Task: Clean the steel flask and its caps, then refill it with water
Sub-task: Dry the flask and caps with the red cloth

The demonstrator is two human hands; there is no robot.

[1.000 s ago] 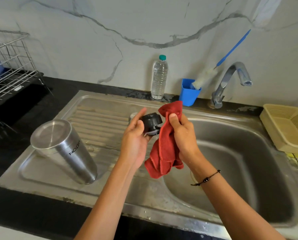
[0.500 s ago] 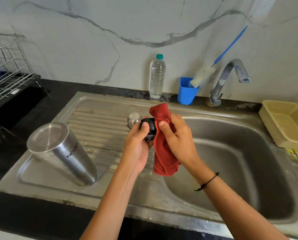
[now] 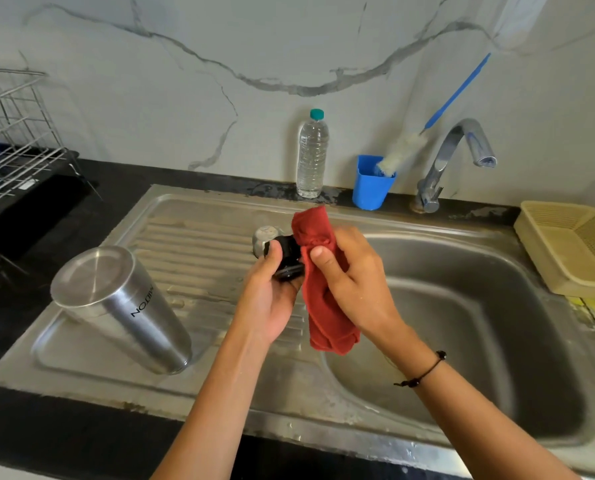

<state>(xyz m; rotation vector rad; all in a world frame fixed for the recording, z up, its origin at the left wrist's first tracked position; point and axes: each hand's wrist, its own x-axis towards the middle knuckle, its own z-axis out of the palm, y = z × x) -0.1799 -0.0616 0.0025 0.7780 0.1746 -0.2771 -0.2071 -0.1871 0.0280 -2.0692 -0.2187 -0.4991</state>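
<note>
A home kitchen: steel sink (image 3: 199, 216), tap (image 3: 455, 150), dish rack (image 3: 15, 150), marble-look wall.

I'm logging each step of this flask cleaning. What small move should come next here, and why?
Probably turn the black cap a little in the left hand so the red cloth, pinched by the right hand, wipes a fresh side. The cloth already lies against the cap.
</note>
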